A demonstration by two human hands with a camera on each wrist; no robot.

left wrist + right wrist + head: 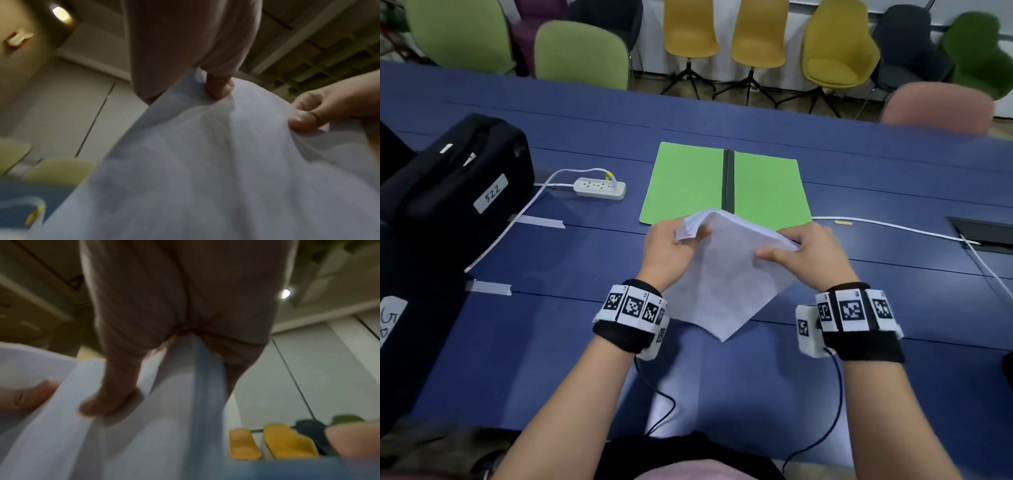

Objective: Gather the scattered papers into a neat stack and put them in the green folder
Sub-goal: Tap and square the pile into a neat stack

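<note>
A stack of white papers (726, 277) is held above the blue table, tilted, with one corner pointing toward me. My left hand (671, 250) grips its upper left corner, which curls over. My right hand (804, 253) grips the right edge, thumb on top. Both wrist views show the paper stack (216, 170) (144, 426) close up and blurred, with fingers pinching it. The green folder (681, 185) lies open and flat on the table just beyond the hands, its black spine in the middle.
A black bag (455, 181) stands at the left. A white power strip (601, 188) with its cable lies left of the folder. Another white cable (893, 228) runs to a table hatch (986, 236) at the right. Chairs line the far side.
</note>
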